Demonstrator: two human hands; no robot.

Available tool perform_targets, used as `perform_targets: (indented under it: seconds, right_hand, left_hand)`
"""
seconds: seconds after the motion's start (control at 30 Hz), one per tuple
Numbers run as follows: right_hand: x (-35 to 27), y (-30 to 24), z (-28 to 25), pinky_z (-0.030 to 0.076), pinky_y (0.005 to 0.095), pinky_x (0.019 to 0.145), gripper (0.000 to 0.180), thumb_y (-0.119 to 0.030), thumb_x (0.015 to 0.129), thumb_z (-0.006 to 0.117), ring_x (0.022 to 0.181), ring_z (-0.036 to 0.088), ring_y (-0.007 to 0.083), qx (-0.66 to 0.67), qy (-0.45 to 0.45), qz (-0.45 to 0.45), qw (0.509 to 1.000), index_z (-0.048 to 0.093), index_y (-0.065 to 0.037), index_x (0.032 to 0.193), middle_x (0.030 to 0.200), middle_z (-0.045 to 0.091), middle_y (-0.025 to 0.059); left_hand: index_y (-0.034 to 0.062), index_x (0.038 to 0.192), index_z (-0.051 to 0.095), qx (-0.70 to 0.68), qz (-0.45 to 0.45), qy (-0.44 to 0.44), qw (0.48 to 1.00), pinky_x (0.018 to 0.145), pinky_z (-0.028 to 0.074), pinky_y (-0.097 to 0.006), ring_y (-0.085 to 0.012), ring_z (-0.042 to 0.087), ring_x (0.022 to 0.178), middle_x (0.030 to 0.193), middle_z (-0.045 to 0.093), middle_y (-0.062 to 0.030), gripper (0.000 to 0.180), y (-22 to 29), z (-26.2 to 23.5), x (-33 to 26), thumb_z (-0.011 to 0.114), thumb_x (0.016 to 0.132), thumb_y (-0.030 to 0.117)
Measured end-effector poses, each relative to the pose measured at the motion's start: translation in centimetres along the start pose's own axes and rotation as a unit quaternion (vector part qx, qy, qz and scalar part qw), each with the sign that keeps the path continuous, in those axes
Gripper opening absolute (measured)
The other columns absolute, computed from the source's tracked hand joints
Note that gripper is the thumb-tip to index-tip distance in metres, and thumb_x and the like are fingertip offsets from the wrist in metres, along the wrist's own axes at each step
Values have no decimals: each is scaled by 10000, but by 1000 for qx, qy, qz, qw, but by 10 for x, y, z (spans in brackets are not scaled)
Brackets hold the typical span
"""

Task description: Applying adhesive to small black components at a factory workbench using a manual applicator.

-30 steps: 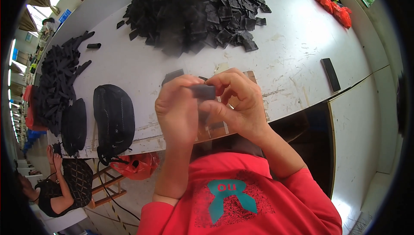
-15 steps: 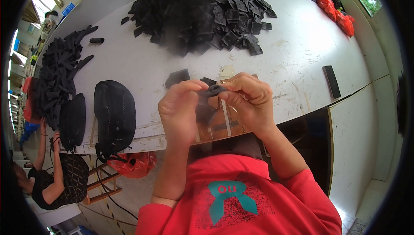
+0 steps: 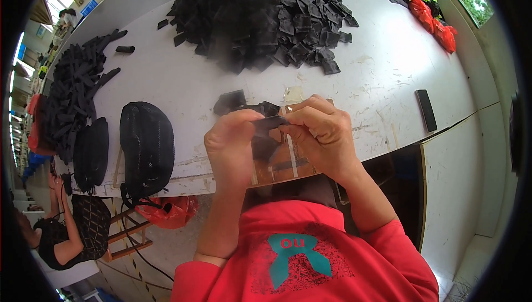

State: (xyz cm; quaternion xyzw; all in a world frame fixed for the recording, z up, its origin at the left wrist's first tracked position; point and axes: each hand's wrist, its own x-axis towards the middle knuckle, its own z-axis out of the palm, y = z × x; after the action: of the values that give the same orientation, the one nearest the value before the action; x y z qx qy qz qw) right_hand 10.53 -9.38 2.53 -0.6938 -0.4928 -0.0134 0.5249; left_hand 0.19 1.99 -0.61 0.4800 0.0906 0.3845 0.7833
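Observation:
My left hand [image 3: 233, 146] and my right hand [image 3: 321, 133] are raised close together above the near edge of the white table [image 3: 388, 80]. Both pinch one small black flat piece [image 3: 270, 124] between their fingertips. Under my hands lies a brown board with clear strips [image 3: 288, 163]. A few loose black pieces [image 3: 233, 101] rest on the table just beyond my left hand. A large heap of black pieces [image 3: 266, 13] is piled at the far middle of the table.
A black mesh pouch [image 3: 147, 146] and a second one [image 3: 91, 155] lie at the left near edge. Black straps [image 3: 72, 91] pile at far left. A slim black bar [image 3: 426, 109] lies at right; red bags [image 3: 438, 22] sit far right. A seated person [image 3: 66, 230] is lower left.
Both hands have shifted slightly lower and nearer to me, still working the small black piece between their fingertips. The rest of the table looks unchanged.

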Motion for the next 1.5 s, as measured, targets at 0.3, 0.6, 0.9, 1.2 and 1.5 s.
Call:
perform_targets:
  seconds: [0.3,0.6,0.9,1.2,1.5]
  right_hand:
    - [-5,-7,-7,408,316,537,143,-42,656,669,628,512,234,-14,-19,52,998,588,-30,774,665,518,66]
    - [1,-1,0,422,280,484,133,-42,656,670,544,532,188,2,11,3,1000,634,-27,783,652,549,62]
    - [-12,11,13,422,247,501,103,-53,738,629,592,540,159,10,35,0,999,628,-27,837,701,544,67]
    - [-2,6,-9,389,251,483,51,-45,765,594,579,506,135,10,36,-21,999,584,-15,805,675,531,64]
    - [-131,59,-60,251,207,433,306,-121,841,526,465,327,41,18,224,385,895,405,-82,562,511,375,-36]
  left_hand:
    - [-35,925,574,47,-28,-52,997,775,410,-221,-119,531,842,892,584,-89,127,8,19,3,543,831,44]
    - [-11,867,519,216,-39,-70,973,500,392,-166,-48,478,552,692,578,-44,125,2,7,2,526,860,113]
    - [-6,877,533,285,-69,-103,950,490,430,-215,-66,538,549,639,590,-50,110,2,6,0,560,826,87]
    - [32,828,506,515,62,22,855,511,429,-393,-314,544,548,605,552,-119,136,-51,-44,17,482,840,166]
    - [15,723,530,740,-52,-32,670,690,435,-389,-321,524,803,826,528,-142,172,-93,-116,98,662,683,117]
